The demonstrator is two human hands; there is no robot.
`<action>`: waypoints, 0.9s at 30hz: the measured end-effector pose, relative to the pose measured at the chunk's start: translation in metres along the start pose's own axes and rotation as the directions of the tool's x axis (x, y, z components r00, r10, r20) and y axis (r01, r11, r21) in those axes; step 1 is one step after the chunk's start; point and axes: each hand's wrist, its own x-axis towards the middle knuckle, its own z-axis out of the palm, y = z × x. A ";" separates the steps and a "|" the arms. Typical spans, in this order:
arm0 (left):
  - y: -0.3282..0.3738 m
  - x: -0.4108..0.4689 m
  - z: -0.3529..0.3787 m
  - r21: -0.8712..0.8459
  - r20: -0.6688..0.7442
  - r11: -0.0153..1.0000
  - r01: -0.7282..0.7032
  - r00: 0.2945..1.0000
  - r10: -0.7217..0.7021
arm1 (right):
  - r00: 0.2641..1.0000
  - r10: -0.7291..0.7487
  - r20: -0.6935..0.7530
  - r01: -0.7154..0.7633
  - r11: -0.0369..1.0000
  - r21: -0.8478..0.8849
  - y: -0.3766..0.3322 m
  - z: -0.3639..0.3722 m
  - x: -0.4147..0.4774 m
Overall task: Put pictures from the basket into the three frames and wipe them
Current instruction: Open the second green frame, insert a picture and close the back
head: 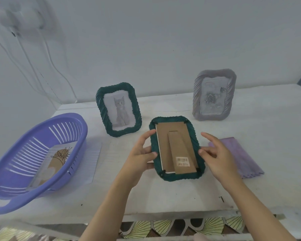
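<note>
Green ribbed frame (176, 148) face-down on the white desk (163, 193), cardboard back and folded stand uppermost, presumably so the backing can be seated or its corner tabs turned. Left hand (140, 153) pinching the frame's left rim, thumb on top and fingers curled at the edge, clamped on it to steady it. Right hand (215, 153) at the frame's right rim, fingers spread and loose, fingertips touching or just short of the edge; cannot tell which, but not closed on anything. Behind the frame and to its left, a second green frame (118, 109) upright on its stand, cat picture already in, facing forward. Behind and to the right, a pale lilac frame (214, 94) upright too, a rose picture seemingly behind its glass. Well to the left of the face-down frame, the purple slatted basket (36, 164), tilted, one picture (56, 160) left lying inside, likely the spare or the next to go in. Just right of the frame, partly hidden by the right hand, a folded purple cloth (240, 157) kept within reach for the wiping. Judged stage: backing being closed on the last frame, wiping apparently not yet begun.
</note>
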 end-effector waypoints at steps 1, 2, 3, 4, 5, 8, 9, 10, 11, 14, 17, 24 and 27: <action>-0.004 0.001 0.000 0.035 -0.020 0.999 0.001 1.000 0.000 | 1.000 0.003 -0.003 -0.003 1.000 -0.006 0.002 0.001 -0.001; -0.008 0.002 0.001 0.090 -0.052 0.996 0.002 0.999 0.002 | 1.000 0.007 0.003 -0.007 1.000 -0.016 0.004 0.003 -0.003; -0.014 0.003 0.001 0.157 -0.090 0.988 -0.002 0.996 0.016 | 1.000 0.009 0.012 -0.008 1.000 -0.029 0.006 0.005 -0.004; -0.020 0.003 0.001 0.230 -0.126 0.973 -0.008 0.991 0.038 | 1.000 0.008 0.020 -0.008 0.999 -0.045 0.008 0.007 -0.006; -0.026 0.004 0.001 0.297 -0.144 0.955 -0.019 0.987 0.065 | 1.000 0.007 0.021 -0.005 0.998 -0.064 0.010 0.009 -0.008; -0.040 0.003 0.000 0.423 -0.135 0.906 -0.023 0.987 0.089 | 1.000 -0.009 -0.002 0.008 0.993 -0.119 0.015 0.013 -0.012; -0.042 0.003 0.000 0.462 -0.121 0.887 -0.024 0.989 0.090 | 1.000 -0.017 -0.015 0.015 0.991 -0.131 0.016 0.014 -0.013; -0.045 0.003 -0.001 0.506 -0.113 0.862 -0.027 0.989 0.097 | 0.999 -0.031 -0.029 0.026 0.989 -0.148 0.016 0.014 -0.013; -0.048 0.003 -0.001 0.555 -0.103 0.831 -0.034 0.989 0.110 | 0.998 -0.049 -0.043 0.041 0.984 -0.172 0.017 0.015 -0.014; -0.054 0.002 -0.002 0.680 -0.105 0.733 -0.017 0.987 0.120 | 0.995 -0.086 -0.054 0.069 0.963 -0.261 0.019 0.017 -0.016; -0.054 0.000 -0.001 0.726 -0.109 0.687 -0.020 0.984 0.144 | 0.993 -0.107 -0.050 0.087 0.951 -0.296 0.024 0.016 -0.014; -0.047 -0.016 -0.002 0.638 0.062 0.737 -0.223 0.969 0.239 | 0.911 -0.305 0.276 0.375 0.893 -0.250 0.020 0.007 -0.022; -0.051 -0.017 -0.002 0.758 0.195 0.589 -0.280 0.959 0.205 | 0.864 -0.290 0.413 0.433 0.845 -0.313 0.025 0.008 -0.024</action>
